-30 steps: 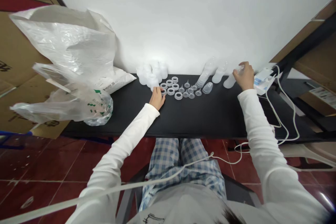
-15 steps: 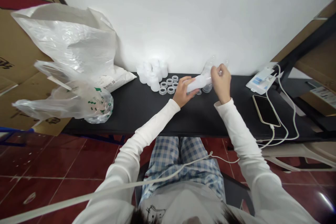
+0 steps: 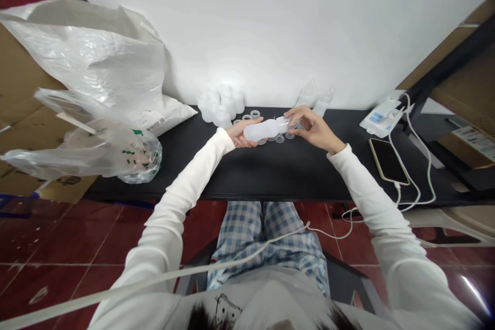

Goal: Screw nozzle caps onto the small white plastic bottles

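Observation:
A milky white bottle (image 3: pixel 260 130) lies almost level above the table. Its base end rests in my left hand (image 3: pixel 240 133), the fingers curled behind and beneath it. At the other end, the fingers of my right hand (image 3: pixel 319 131) close around a clear dome-shaped cap (image 3: pixel 285 124) at the bottle's neck. Whether the cap is fully seated cannot be seen. Several translucent rings (image 3: pixel 279 138) lie on the table behind and under the bottle, partly hidden by it. More white bottles (image 3: pixel 221 104) stand grouped against the wall, left of the rings.
Capped bottles (image 3: pixel 306 94) stand by the wall behind my right hand. A large white plastic bag (image 3: pixel 116 62) and a clear bag (image 3: pixel 135 157) fill the table's left side. On the right lie a phone (image 3: pixel 389 161), a power strip (image 3: pixel 381 117) and loose white cables.
The bottle has moved left and turned, its base now resting in my left palm. My right hand has also shifted left, its fingers now spread around the clear cap. Capped bottles behind are now uncovered.

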A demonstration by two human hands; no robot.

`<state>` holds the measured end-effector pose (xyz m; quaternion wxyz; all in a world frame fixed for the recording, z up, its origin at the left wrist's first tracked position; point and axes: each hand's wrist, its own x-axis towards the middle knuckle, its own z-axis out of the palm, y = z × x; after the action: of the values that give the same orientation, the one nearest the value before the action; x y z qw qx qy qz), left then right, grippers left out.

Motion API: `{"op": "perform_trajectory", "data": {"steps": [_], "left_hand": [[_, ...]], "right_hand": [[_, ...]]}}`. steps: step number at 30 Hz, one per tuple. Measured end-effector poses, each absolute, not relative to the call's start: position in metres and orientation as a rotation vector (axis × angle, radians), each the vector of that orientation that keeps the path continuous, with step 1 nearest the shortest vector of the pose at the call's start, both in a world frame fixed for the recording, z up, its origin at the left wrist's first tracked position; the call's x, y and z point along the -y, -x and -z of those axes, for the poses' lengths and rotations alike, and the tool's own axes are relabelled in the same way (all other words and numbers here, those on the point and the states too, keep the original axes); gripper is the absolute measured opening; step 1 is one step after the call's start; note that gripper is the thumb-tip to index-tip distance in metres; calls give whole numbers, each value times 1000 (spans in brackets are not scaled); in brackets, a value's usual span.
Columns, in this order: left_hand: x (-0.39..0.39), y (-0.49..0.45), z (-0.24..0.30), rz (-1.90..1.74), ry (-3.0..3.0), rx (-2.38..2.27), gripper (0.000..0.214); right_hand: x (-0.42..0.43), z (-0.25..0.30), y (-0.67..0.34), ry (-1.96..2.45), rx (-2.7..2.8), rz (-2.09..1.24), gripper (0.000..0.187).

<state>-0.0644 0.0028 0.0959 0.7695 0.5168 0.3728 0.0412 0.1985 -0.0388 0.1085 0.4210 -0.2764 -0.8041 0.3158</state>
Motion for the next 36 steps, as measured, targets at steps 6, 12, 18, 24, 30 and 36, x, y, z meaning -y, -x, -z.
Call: {"op": "perform_trajectory", "data": {"steps": [6,12,18,24,30,36], "left_hand": [[9,51,-82,-610,-1484,-956,56],[26,54,-80,-1099,-2074,-1195,49],[28,87,-77,-634,-1531,-1112,58],[30,121,-73,-433,-996,-940,61],[57,107,-37,-1093,-1029,-966,50],[60,136,-10,-1613,-1244,-1073,62]], "right_hand": [[27,-98,-212,856,1881,-1012,59],[12,-78,-193,1185,1779,-1240,67],[36,-89,-194,839,2238,-644,37],[47,-100,-213,761,2422,1,26],[54,-42,-200,1123,2119,99,32],[62,-14,-214,1586,1903,200,25]]}}
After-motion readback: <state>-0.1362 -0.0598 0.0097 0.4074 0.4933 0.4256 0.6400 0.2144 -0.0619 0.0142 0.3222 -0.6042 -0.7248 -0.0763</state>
